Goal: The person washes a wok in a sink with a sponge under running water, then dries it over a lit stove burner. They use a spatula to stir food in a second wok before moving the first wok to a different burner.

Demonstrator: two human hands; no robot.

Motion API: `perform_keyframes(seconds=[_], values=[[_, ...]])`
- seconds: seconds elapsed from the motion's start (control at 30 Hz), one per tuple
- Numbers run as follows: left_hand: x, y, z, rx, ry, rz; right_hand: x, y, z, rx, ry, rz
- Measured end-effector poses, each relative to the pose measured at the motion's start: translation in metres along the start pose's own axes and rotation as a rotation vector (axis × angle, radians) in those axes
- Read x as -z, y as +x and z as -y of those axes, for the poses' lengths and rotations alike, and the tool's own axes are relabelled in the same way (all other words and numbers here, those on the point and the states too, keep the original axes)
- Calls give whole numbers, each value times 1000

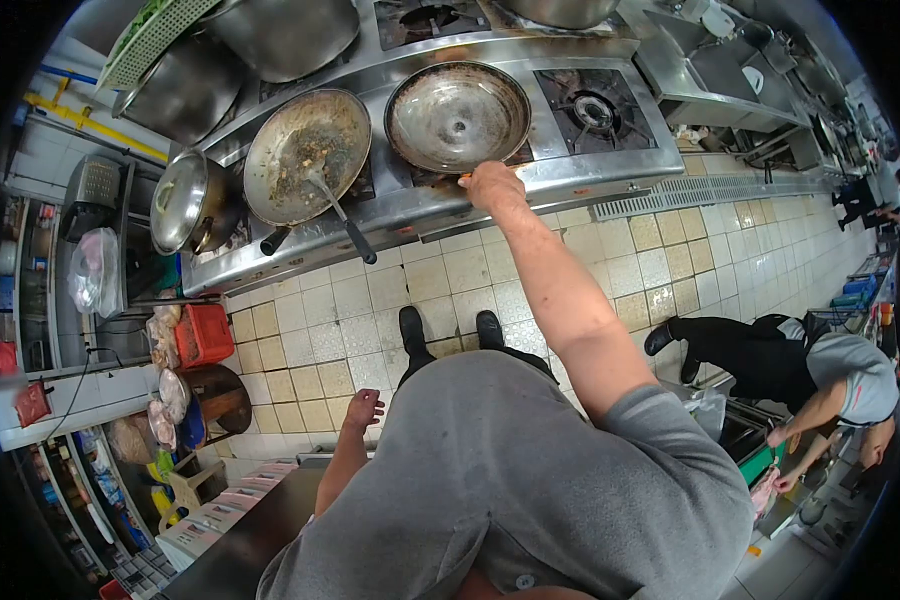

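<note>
Right at the stove's front edge, my right hand [495, 187] is closed, its fingers just below the rim of a large round pan [457, 118]. A small orange piece [465, 180] shows at the fingertips; I cannot tell what it is. The pan sits on a burner and has a worn, scorched inside. To its left is a food-crusted wok [288, 165] with a ladle [330, 200] resting in it, black handle over the front. Down at my side, my left hand [365, 408] hangs with loosely bent fingers and nothing in it.
An unlit burner [592, 110] lies right of the pan. A lidded pot [182, 205] stands left of the wok, with big stockpots [285, 35] behind. A red crate [204, 333] is on the left. At the lower right, a co-worker [830, 375] bends over a green board [760, 463].
</note>
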State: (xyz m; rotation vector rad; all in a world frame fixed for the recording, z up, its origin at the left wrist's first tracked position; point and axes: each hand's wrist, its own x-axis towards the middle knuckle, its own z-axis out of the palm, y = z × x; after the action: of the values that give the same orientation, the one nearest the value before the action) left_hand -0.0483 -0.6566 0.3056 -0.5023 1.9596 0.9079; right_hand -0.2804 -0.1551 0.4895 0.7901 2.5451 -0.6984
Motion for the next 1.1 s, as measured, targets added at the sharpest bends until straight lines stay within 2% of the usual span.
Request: perform_keyframes(seconds=[0.27, 0.33, 0.37, 0.43, 0.57, 0.67, 0.87, 1.03, 1.1], values=[[3, 16, -11, -26, 33, 25, -5, -25, -14, 18, 131, -129], [2, 32, -9, 35, -79, 70, -17, -31, -33, 236, 183, -294], [0, 39, -12, 36, -79, 70, -25, -26, -39, 236, 183, -292], [1, 49, -22, -26, -9, 105, -46, -19, -50, 471, 330, -490], [1, 55, -65, -84, 130, 105, -49, -14, -35, 443, 326, -566], [-1, 60, -88, -127, 155, 119, -44, -16, -26, 412, 321, -489], [-16, 77, -117, -176, 227, 193, -49, -18, -30, 395, 330, -480], [-49, 83, -157, -209, 275, 275, -48, -66, -62, 383, 371, -520], [-71, 89, -180, -241, 267, 310, -67, -87, -100, 336, 541, -501]])
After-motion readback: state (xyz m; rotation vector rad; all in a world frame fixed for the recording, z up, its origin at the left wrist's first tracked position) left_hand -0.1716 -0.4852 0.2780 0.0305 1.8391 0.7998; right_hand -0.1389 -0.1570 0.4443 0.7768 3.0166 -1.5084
